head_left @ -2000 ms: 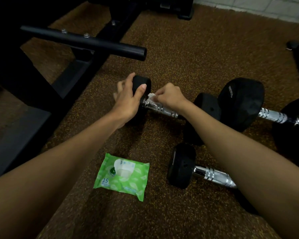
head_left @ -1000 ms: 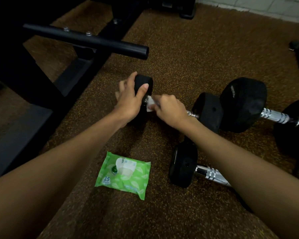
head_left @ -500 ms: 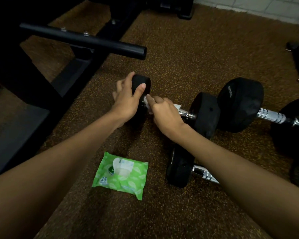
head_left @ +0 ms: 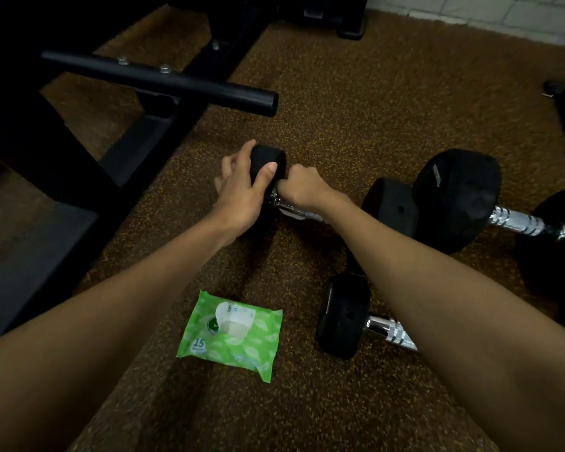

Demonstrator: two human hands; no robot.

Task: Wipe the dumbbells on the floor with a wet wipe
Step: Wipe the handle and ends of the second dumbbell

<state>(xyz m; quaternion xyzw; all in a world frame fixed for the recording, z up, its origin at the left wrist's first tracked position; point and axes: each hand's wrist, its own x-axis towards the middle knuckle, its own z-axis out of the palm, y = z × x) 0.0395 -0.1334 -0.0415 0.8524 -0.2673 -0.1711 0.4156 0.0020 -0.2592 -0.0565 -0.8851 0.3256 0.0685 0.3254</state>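
A small black dumbbell [head_left: 390, 208] with a chrome handle lies on the brown floor in the middle. My left hand [head_left: 242, 192] grips its left head, thumb on top. My right hand [head_left: 302, 189] is curled round the handle close to that head, with a white wet wipe [head_left: 291, 213] showing just under it. A second small dumbbell [head_left: 343, 316] lies nearer to me, its far end hidden by my right forearm. A larger dumbbell [head_left: 457, 197] lies to the right. The green wet wipe pack [head_left: 230, 334] sits on the floor between my arms.
A black bench frame [head_left: 118, 148] with a round bar [head_left: 163, 81] sticking out fills the left side. Another dark weight [head_left: 555, 236] sits at the right edge. A white tiled wall base [head_left: 490, 11] runs along the top right.
My right hand has slid along the handle back toward the left head, after moving right and rolling over the bar. My left hand keeps its grip on the head.
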